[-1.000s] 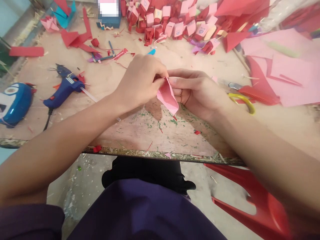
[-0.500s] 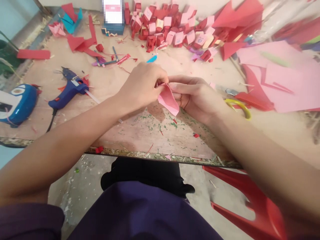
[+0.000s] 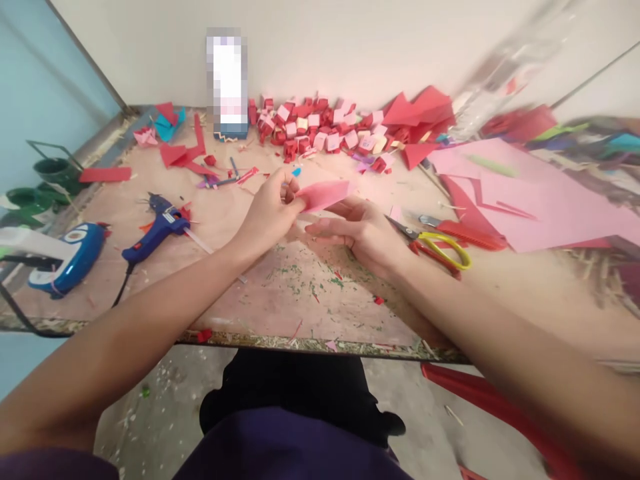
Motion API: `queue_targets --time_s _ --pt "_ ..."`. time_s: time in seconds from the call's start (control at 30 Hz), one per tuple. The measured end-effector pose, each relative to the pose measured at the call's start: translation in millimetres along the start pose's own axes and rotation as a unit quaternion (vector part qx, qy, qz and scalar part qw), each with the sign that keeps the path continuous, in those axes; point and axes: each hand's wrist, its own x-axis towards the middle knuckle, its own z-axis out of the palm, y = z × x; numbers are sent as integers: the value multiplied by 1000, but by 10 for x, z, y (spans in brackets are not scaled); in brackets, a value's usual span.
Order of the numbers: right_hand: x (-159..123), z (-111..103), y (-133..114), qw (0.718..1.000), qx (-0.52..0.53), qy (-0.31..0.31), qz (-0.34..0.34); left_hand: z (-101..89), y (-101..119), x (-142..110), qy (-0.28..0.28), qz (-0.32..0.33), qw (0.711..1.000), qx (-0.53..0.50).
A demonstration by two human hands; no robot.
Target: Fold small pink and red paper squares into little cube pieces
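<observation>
Swung up from hanging between both hands, the pink paper piece (image 3: pixel 324 195) now sticks out sideways from the left hand (image 3: pixel 270 208), while the right hand (image 3: pixel 369 235) has opened and dropped lower. Beneath everything spreads the worktable (image 3: pixel 235 313), with a pile of small paper boxes (image 3: pixel 320 127) by the wall. Large pink sheets (image 3: pixel 565 200) lie right of that pile. Both hands are on the person's side of it: left thumb and fingers pinched closed on the piece's left end, right fingers loosely parted, gripping nothing visible; whether they touch the paper, I cannot tell. Nearer the person than the pile, the glue gun (image 3: pixel 153 237) rests to its left and the scissors (image 3: pixel 411 233) to its right. Many boxes look made up; the held piece, also nearer than the pile, seems unfinished, not yet box-shaped. How many remain cannot be judged.
</observation>
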Motion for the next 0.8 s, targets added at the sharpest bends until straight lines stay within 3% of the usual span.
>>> queue_targets --time_s 0.17,0.33,0.47,0.63,0.8 --pt "10 -19 34 999 21 -8 -23 47 18 -46 -32 -34 998 -34" --pt "31 -18 7 995 82 55 -26 53 14 -81 -60 10 998 13" --pt "40 -27 2 992 97 86 -14 52 15 -96 -39 49 998 31" --pt "42 -49 -9 991 116 67 5 39 2 -55 -2 66 997 -37" --pt "54 -52 -25 992 115 37 23 32 -15 -14 -22 47 992 -117"
